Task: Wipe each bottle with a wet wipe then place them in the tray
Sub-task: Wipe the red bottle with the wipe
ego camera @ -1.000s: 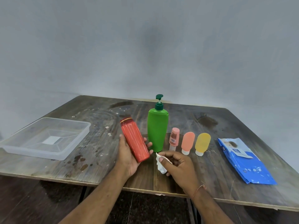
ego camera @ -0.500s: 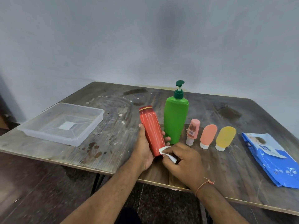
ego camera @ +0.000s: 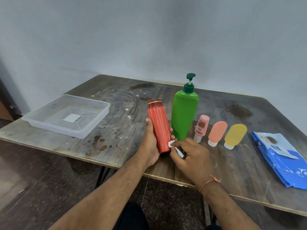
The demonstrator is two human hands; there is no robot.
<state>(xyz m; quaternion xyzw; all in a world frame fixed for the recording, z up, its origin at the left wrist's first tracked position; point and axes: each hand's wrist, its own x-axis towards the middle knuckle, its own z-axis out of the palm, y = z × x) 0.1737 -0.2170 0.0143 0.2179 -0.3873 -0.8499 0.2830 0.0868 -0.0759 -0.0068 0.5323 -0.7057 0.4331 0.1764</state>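
Nearest: right hand (ego camera: 191, 155) curled around a crumpled wet wipe (ego camera: 172, 145), pinching it and pressing it against the lower flank of the red bottle (ego camera: 158, 125). Just beside it, left hand (ego camera: 150, 143) wrapped round the bottle's lower half from behind, thumb on the near left side, fingertips showing past the right edge. Bottle held tilted, cap end away and slightly left, base low over the near part of the tabletop (ego camera: 116, 135); cannot tell whether touching it.

Judged from the look: rigid plastic, glossy, likely slippery once damp, so better gripped around the waist with a full wrap than by the cap; probably light enough for one hand. Wipe soft and limp, best kept bunched.

Next row back, standing untouched: tall green pump bottle (ego camera: 183, 115), just behind the red one, top-heavy looking, best taken by the body, not the pump; then a small pink labelled tube (ego camera: 201, 128), an orange tube (ego camera: 217, 132) and a yellow tube (ego camera: 235, 135), all on their caps, probably squashy and easy to topple. Right of those, blue wipe pack (ego camera: 280, 156) lying flat.

Farther left, clear plastic tray (ego camera: 93, 125), holding no bottles; thin-walled, likely to slide if bumped.
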